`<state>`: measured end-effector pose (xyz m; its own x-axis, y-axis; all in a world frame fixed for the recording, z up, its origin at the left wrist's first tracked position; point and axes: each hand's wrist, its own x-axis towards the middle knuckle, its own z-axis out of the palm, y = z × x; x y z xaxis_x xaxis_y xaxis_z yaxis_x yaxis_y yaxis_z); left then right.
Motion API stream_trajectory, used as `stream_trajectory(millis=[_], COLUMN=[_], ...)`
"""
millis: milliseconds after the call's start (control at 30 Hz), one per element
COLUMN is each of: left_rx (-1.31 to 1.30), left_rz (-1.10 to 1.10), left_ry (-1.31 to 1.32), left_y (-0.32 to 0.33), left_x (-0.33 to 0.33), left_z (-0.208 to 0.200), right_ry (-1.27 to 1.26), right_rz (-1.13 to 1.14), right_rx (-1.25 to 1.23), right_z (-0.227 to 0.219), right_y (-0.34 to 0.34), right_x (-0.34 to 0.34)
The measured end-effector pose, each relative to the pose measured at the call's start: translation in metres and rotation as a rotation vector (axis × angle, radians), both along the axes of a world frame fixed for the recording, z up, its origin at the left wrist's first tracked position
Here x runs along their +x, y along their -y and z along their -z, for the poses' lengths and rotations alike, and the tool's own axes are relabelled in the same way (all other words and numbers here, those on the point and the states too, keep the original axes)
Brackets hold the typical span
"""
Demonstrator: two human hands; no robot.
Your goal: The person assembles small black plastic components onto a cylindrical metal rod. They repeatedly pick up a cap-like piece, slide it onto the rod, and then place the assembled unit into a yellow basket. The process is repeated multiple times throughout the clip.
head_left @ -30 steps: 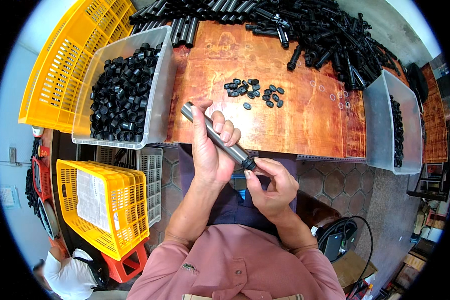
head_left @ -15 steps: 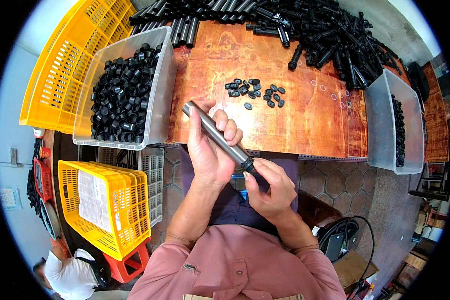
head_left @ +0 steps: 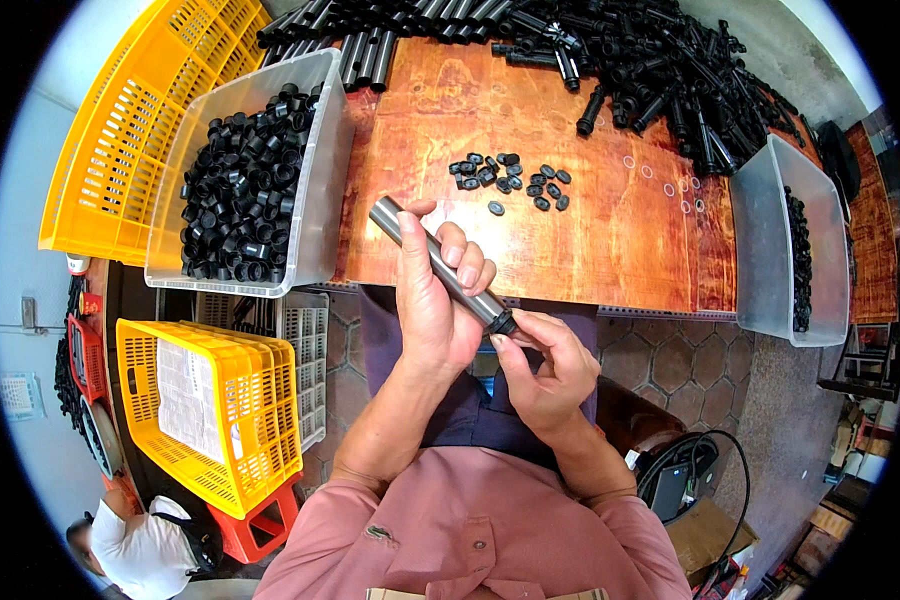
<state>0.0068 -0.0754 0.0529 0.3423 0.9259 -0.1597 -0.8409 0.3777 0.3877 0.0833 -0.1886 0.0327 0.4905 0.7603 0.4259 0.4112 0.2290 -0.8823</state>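
Observation:
A grey metallic tube point(head_left: 457, 283) slants down to the right in front of the table edge. My left hand point(head_left: 428, 315) is wrapped round it, thumb along one side and fingers curled over the other. At the tube's lower right end sits a black ring-like end piece point(head_left: 504, 322). My right hand point(head_left: 550, 368) pinches this end piece between thumb and fingers, which partly hide it. Beyond my hands, several small black oval parts point(head_left: 496, 208) lie scattered on the wooden table point(head_left: 430, 120).
A clear bin of black caps point(head_left: 240, 200) stands left, beside a yellow crate point(head_left: 130, 150). Dark tubes point(head_left: 370, 62) and a heap of black parts point(head_left: 660, 90) fill the far side. Another clear bin point(head_left: 765, 250) stands right. A person in white point(head_left: 150, 550) is at lower left.
Both hands and the tube have shifted slightly to the right. Less of the black end piece shows at the tube's lower end. The grips stay much the same.

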Motion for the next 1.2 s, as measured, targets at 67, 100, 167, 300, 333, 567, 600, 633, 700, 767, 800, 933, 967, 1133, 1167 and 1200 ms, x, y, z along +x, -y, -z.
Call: stream_trajectory(millis=[67,100,167,300,333,567,600,633,700,767,800,933,967,1133,1167,1200], left_rx=[0.002,0.002,0.002,0.002,0.004,0.016,0.003,-0.012,-0.042,-0.055,-0.054,-0.084,-0.091,-0.189,-0.205,-0.221], left_rz=[0.002,0.005,0.009,0.002,-0.003,-0.070,-0.087,-0.105,-0.093,-0.068,-0.050,-0.038,-0.030,0.112,0.095,0.078], left_ry=[0.000,0.011,0.023,0.029,0.031,-0.069,-0.098,-0.126,-0.118,-0.098,-0.082,-0.075,-0.060,0.112,0.111,0.110], left_y=[0.001,0.001,0.001,0.001,0.001,0.005,0.005,0.005,0.003,0.003,0.003,0.001,0.001,-0.003,-0.003,-0.003], left_x=[0.000,-0.001,-0.001,-0.001,-0.001,0.000,0.002,0.002,0.002,0.001,0.000,-0.002,-0.002,-0.006,-0.004,-0.003], left_z=[0.000,0.000,0.001,0.002,0.003,0.001,0.001,0.001,-0.001,-0.001,0.000,0.004,0.003,0.007,0.006,0.004], right_ry=[-0.026,-0.040,-0.048,-0.065,-0.076,-0.257,-0.325,-0.358,-0.424,-0.447,-0.459,-0.428,-0.430,-0.327,-0.287,-0.248], right_rz=[-0.001,-0.002,-0.007,-0.010,-0.009,-0.004,-0.005,-0.013,-0.031,-0.036,-0.039,-0.043,-0.044,-0.034,-0.033,-0.032], right_rx=[0.014,0.021,0.020,0.006,0.007,-0.052,-0.080,-0.095,-0.124,-0.103,-0.092,-0.083,-0.078,-0.052,-0.049,-0.047], right_z=[0.002,0.003,0.002,0.002,0.002,0.012,0.014,0.014,0.011,0.011,0.011,0.013,0.013,0.012,0.011,0.010], right_y=[0.000,0.000,0.000,0.000,0.000,0.001,0.001,0.001,-0.002,-0.003,-0.003,-0.004,-0.004,-0.002,-0.002,-0.001], right_x=[-0.001,-0.001,-0.001,-0.002,-0.002,-0.006,-0.007,-0.006,-0.004,-0.004,-0.004,-0.005,-0.005,-0.004,-0.003,-0.002])
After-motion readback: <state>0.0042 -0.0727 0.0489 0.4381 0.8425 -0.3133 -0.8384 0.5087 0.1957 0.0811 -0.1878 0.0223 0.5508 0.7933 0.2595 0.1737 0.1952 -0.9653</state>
